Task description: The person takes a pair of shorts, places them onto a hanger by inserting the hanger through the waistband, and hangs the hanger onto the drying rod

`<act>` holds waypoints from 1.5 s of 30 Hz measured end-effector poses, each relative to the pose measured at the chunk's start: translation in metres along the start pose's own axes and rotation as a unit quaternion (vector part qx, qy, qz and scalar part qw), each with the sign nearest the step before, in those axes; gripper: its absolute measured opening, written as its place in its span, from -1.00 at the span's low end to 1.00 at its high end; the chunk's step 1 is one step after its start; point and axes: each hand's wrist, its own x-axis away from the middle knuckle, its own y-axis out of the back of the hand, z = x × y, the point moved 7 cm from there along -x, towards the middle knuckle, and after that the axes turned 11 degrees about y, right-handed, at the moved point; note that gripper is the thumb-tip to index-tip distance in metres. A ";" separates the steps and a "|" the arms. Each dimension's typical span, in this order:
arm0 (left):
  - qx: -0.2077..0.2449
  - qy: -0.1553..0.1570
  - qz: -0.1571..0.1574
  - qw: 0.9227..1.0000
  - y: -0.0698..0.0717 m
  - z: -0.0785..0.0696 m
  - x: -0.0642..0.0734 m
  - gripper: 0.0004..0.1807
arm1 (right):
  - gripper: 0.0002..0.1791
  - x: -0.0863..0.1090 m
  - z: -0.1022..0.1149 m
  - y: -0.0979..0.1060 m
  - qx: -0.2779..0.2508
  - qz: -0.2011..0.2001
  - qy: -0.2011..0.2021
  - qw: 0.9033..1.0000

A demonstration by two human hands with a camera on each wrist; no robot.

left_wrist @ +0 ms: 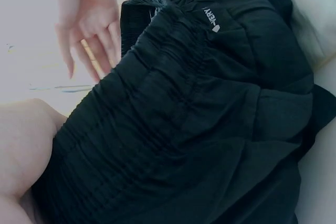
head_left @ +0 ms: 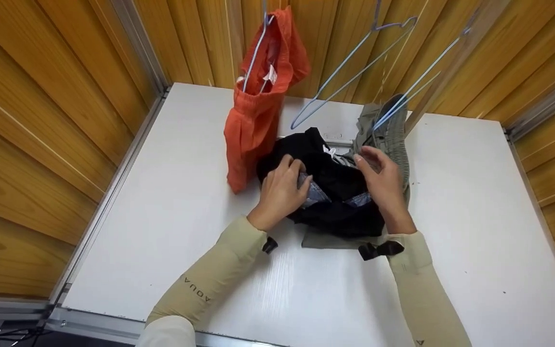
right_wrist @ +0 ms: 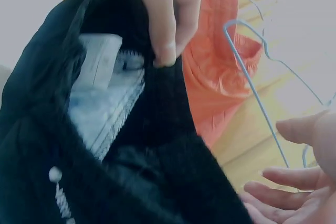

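Observation:
Black shorts [head_left: 340, 176] with a gathered elastic waistband hang in front of me, their waist opening facing up. Pale blue lining and a white label [right_wrist: 100, 59] show inside. My left hand [head_left: 284, 190] grips the waistband on its left side; in the right wrist view its fingers [right_wrist: 163, 22] bend over the edge. My right hand [head_left: 386, 185] is apart from the waistband at the right, fingers loosely spread and holding nothing. Behind the shorts, a bare blue wire hanger [head_left: 317, 95] hangs, and in the right wrist view it lies close to the right hand's fingertips.
Orange pants [head_left: 256, 130] hang on a wire hanger at the left, beside the black shorts. Grey-green pants [head_left: 395, 144] hang on another hanger at the right, behind my right hand. A white table [head_left: 171, 193] lies below, with wooden panel walls [head_left: 32, 96] around it.

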 end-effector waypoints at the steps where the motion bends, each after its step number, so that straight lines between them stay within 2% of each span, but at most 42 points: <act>1: 0.000 0.000 0.000 1.000 0.000 0.000 0.000 -0.77 | -0.44 -0.002 0.003 -0.003 -0.006 0.001 0.000 1.000; 5: -0.001 0.001 0.001 1.000 -0.001 0.001 -0.001 -0.77 | -0.35 -0.013 0.012 -0.018 -0.035 0.015 -0.012 0.999; 9: -0.002 0.003 0.002 1.000 -0.001 0.001 -0.002 -0.77 | -0.25 -0.023 0.020 -0.038 -0.095 0.031 -0.039 0.994; 15: 0.001 -0.001 0.011 1.000 -0.003 0.000 -0.002 -0.76 | -0.10 -0.037 0.028 -0.064 -0.210 0.051 -0.077 0.973; 21: 0.001 -0.002 0.019 1.000 -0.005 -0.001 -0.002 -0.76 | -0.04 -0.048 0.038 -0.078 -0.276 0.057 -0.101 0.954; 33: 0.003 0.001 0.030 1.000 -0.008 -0.001 -0.003 -0.76 | -0.15 -0.057 0.053 -0.096 -0.360 0.060 -0.134 0.921; 37: 0.000 0.004 0.031 1.000 -0.009 0.000 -0.003 -0.77 | -0.20 -0.059 0.057 -0.098 -0.378 0.055 -0.137 0.914; 45: 0.001 0.005 0.034 0.999 -0.008 0.000 -0.002 -0.77 | -0.45 -0.061 0.063 -0.099 -0.389 0.060 -0.131 0.910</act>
